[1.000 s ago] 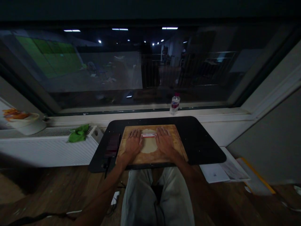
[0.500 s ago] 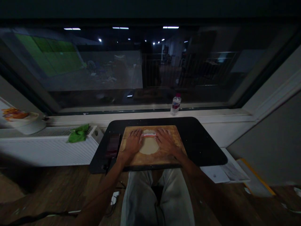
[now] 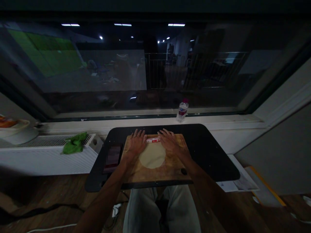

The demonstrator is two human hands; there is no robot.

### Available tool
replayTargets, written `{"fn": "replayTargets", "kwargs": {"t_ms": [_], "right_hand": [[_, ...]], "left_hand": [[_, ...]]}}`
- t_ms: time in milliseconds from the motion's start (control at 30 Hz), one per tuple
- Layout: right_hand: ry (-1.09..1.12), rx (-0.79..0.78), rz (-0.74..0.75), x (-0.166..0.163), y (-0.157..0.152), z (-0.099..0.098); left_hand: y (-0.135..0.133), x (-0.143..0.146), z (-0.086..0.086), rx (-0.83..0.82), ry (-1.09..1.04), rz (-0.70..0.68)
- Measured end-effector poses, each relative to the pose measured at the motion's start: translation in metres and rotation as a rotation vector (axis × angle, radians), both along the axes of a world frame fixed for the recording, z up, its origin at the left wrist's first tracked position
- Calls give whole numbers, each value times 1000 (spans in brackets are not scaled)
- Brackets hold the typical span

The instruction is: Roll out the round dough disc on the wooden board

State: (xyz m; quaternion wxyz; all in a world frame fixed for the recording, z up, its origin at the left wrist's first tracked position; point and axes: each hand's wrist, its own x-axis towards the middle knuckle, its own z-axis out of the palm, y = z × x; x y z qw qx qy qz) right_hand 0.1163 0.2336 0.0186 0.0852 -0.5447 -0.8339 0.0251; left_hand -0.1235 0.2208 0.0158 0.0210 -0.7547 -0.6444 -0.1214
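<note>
A round flat sheet of pale dough (image 3: 152, 156) lies on a wooden board (image 3: 170, 168) on a black table (image 3: 209, 152). A short white roller with red marking (image 3: 153, 140) lies across the dough's far edge. My left hand (image 3: 135, 142) presses flat on the roller's left end, fingers stretched out. My right hand (image 3: 169, 141) lies flat on its right end, fingers spread the same way. Most of the roller is hidden under both palms.
A dark phone (image 3: 112, 155) lies on the table left of the board. A water bottle (image 3: 182, 111) stands on the windowsill behind. A green cloth (image 3: 73, 145) sits on the white radiator at left, a white bowl (image 3: 12, 129) beyond it. Papers (image 3: 239, 184) lie on the floor at right.
Both hands have pushed the roller away from me to the dough's far edge, baring more of the dough sheet. The view has tilted slightly.
</note>
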Motion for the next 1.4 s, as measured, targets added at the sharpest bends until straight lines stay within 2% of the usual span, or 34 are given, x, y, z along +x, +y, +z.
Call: {"fn": "replayTargets", "kwargs": {"t_ms": [233, 400, 500, 600, 700, 833, 1033, 1233, 1400], "right_hand": [[-19, -53, 36, 3, 11, -3], [34, -4, 137, 12, 4, 0], [41, 33, 174, 17, -2, 5], [6, 60, 114, 22, -6, 15], [-15, 49, -67, 28, -6, 27], [50, -44, -241, 38, -7, 44], [104, -116, -253, 34, -27, 47], [82, -110, -227, 25, -40, 40], [208, -132, -198, 19, -29, 24]], "left_hand": [[12, 0, 3, -33, -16, 12], [13, 1, 6, -63, 0, -24], [11, -5, 8, -75, -97, -22], [5, -17, 5, 31, -313, 98], [-5, -30, -2, 97, -483, 166], [-11, -31, -9, -73, -490, -15], [9, -10, -8, -128, -372, -290], [24, -6, -18, -102, -396, -367], [25, -8, -31, -64, -417, -415]]}}
